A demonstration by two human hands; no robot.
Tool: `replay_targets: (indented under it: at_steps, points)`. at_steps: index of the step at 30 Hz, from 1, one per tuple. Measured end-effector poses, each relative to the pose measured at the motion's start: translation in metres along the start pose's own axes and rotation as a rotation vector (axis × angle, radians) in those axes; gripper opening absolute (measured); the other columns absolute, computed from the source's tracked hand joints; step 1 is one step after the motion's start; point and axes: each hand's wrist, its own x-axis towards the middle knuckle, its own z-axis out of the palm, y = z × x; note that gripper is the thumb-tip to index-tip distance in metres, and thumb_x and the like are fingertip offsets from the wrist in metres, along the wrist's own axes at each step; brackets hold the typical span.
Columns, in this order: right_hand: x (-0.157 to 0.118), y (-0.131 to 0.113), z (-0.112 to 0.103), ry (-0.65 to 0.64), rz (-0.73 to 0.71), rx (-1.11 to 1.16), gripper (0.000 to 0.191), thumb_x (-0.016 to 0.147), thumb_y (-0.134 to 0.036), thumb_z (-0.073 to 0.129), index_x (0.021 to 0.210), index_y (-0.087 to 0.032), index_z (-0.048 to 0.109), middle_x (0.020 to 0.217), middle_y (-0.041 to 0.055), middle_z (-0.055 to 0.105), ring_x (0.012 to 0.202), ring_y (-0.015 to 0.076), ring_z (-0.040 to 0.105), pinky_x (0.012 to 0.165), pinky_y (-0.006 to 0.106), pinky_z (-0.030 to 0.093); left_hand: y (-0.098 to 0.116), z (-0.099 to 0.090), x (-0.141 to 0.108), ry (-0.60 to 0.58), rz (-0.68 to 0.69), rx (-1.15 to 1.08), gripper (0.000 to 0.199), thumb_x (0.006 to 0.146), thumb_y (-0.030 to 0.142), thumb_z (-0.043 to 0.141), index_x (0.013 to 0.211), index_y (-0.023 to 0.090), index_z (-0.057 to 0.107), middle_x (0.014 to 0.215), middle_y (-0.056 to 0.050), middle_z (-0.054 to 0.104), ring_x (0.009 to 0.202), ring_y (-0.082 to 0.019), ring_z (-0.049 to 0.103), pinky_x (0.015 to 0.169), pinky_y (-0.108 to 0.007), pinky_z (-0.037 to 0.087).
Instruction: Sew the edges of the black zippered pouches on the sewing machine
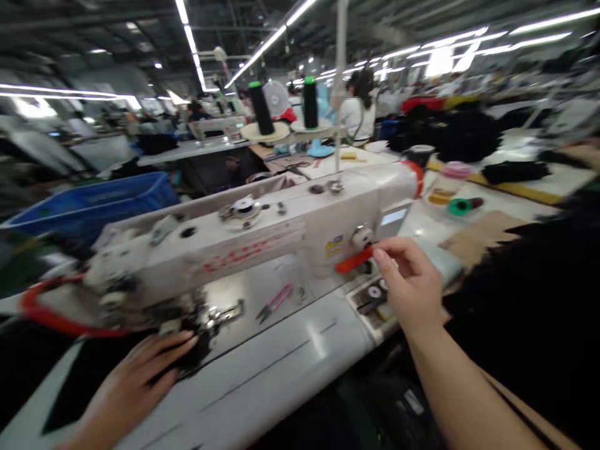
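My left hand [140, 375] lies with its fingers stretched out on black fabric [190, 353] beside the presser-foot area of a white sewing machine [262, 234]. The needle itself is too blurred to make out. Near the machine's dial, my right hand [415, 284] pinches the end of a flat orange lever [354, 259] between thumb and fingers. Pink-handled thread snips [276, 302] rest on the machine bed, between the two hands. Just below the right hand is a small tray [370, 325] holding bobbins.
A blue crate [94, 197] stands behind the machine at left. Two black thread cones [260, 109] sit on the stand behind. At right are a lidded plastic cup [450, 181], a green spool [459, 207] and a large dark cloth heap [529, 325]. A person [359, 109] sits farther back.
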Motion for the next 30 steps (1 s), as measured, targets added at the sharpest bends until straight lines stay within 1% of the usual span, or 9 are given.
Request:
replay_targets:
  at_steps: [2,4,8,12,14,17,19,23,30]
  points:
    - [-0.024,-0.017,0.018,-0.442,-0.24,-0.046,0.009,0.085,-0.026,0.064,0.094,-0.028,0.067,0.094,0.0053,0.068,0.093,0.0233,0.063,0.087,0.04,0.049,0.001,-0.001,-0.013,-0.077,-0.03,0.02,0.046,0.085,0.018,0.053,0.126,0.039,0.061,0.119,0.002,0.067,0.107,-0.023,0.063,0.098,-0.044,0.053]
    - [-0.044,-0.025,0.037,-0.768,-0.423,-0.051,0.015,0.088,-0.022,0.061,0.099,-0.03,0.066,0.096,0.0045,0.07,0.093,0.0214,0.064,0.085,0.037,0.051,0.003,0.0,-0.017,-0.09,-0.048,0.002,0.046,0.084,0.012,0.052,0.123,0.031,0.064,0.12,-0.003,0.066,0.109,-0.022,0.062,0.101,-0.043,0.051]
    - [-0.071,-0.037,0.078,-1.107,-0.509,-0.063,0.013,0.091,-0.021,0.056,0.098,-0.025,0.066,0.093,0.0041,0.07,0.09,0.0192,0.063,0.082,0.035,0.051,0.008,0.003,-0.011,-0.076,-0.086,-0.062,0.046,0.083,0.008,0.053,0.122,0.028,0.065,0.119,-0.005,0.066,0.111,-0.022,0.06,0.101,-0.045,0.05]
    - [-0.082,-0.054,0.121,-1.456,-0.674,-0.125,0.01,0.09,-0.021,0.057,0.09,-0.021,0.068,0.087,0.0035,0.069,0.086,0.02,0.064,0.079,0.035,0.05,0.01,0.001,-0.006,-0.062,-0.125,-0.211,0.037,0.087,0.013,0.057,0.121,0.026,0.065,0.117,-0.005,0.067,0.11,-0.021,0.06,0.101,-0.042,0.049]
    - [-0.085,-0.057,0.144,-1.492,-0.748,-0.126,0.014,0.09,-0.02,0.055,0.093,-0.02,0.068,0.092,0.0052,0.069,0.089,0.021,0.063,0.08,0.035,0.049,0.009,-0.001,-0.005,-0.054,-0.163,-0.278,0.033,0.09,0.015,0.057,0.121,0.025,0.065,0.113,-0.004,0.069,0.109,-0.019,0.061,0.1,-0.038,0.05]
    - [-0.093,-0.054,0.17,-1.422,-0.814,-0.11,0.022,0.091,-0.02,0.053,0.109,-0.017,0.066,0.106,0.0088,0.068,0.1,0.0234,0.061,0.086,0.038,0.048,0.008,-0.003,-0.003,-0.035,-0.199,-0.329,0.031,0.092,0.015,0.055,0.12,0.024,0.065,0.109,-0.003,0.071,0.106,-0.018,0.063,0.098,-0.036,0.052]
    - [-0.099,-0.049,0.178,-1.369,-0.833,-0.088,0.026,0.092,-0.02,0.052,0.115,-0.016,0.064,0.109,0.0094,0.067,0.102,0.0238,0.06,0.089,0.04,0.046,0.01,-0.004,-0.002,-0.021,-0.187,-0.333,0.031,0.09,0.014,0.057,0.118,0.023,0.066,0.11,-0.004,0.071,0.106,-0.019,0.063,0.097,-0.037,0.052]
    - [-0.108,-0.043,0.177,-1.309,-0.82,-0.059,0.023,0.093,-0.017,0.05,0.109,-0.018,0.066,0.105,0.0078,0.068,0.1,0.0222,0.058,0.089,0.039,0.045,0.019,-0.004,-0.005,-0.05,-0.109,-0.253,0.028,0.088,0.014,0.061,0.114,0.022,0.067,0.116,-0.005,0.068,0.109,-0.02,0.062,0.101,-0.042,0.05]
    - [-0.109,-0.045,0.176,-1.283,-0.805,-0.011,0.021,0.09,-0.015,0.052,0.106,-0.017,0.066,0.098,0.0075,0.066,0.094,0.0208,0.056,0.084,0.037,0.046,0.027,-0.005,-0.004,-0.048,-0.091,-0.183,0.023,0.09,0.013,0.057,0.108,0.022,0.07,0.112,-0.002,0.07,0.107,-0.017,0.064,0.102,-0.037,0.051]
